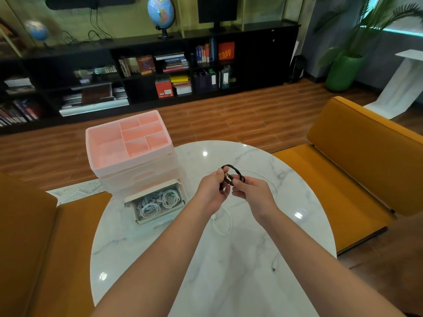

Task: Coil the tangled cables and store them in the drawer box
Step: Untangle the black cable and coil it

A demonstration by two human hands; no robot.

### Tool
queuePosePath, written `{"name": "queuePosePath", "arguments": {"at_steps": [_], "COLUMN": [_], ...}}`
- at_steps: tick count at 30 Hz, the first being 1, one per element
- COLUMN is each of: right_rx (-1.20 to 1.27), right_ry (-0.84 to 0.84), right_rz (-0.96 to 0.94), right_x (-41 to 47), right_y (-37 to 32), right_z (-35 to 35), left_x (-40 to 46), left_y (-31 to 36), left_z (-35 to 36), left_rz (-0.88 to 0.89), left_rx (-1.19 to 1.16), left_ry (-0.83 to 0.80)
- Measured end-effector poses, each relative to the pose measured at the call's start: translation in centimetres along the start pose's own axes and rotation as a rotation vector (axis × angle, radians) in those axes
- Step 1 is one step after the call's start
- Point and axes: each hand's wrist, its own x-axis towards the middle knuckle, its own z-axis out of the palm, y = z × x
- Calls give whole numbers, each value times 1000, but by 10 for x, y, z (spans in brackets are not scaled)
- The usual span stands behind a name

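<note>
On shelf, orange book point(226, 51) reading "HARD COPY".

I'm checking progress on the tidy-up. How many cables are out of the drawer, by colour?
Black cable, coiled, held in both hands: 1
White cable, loose on the table: 1
Total: 2
The coiled cables in the open drawer overlap too much to count.

Round table point(229, 271): drawer box point(130, 147) at far left edge; open drawer point(158, 202) before it, holding coiled cables point(158, 201). Loose cable point(223, 223) mid-table. Bookshelf point(146, 72) behind; sofa point(357, 170) right.
</note>
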Motion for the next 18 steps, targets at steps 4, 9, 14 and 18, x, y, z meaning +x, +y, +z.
{"name": "queuePosePath", "arguments": {"at_steps": [4,9,14,18], "right_rx": [-15,84,76,79], "right_ry": [-201,-194,-186,-153], "right_rz": [79,168,137,99], "right_x": [-5,-6,-2,-1], "right_y": [-3,-9,-3,2], "right_z": [-4,-6,-11,-14], "left_x": [2,3,2,3], "left_y": [0,-2,0,1], "left_z": [-4,-6,-9,-9], "left_rz": [40,130,236,232], "left_rx": [86,286,534,590], "left_ry": [26,5,8,-22]}}
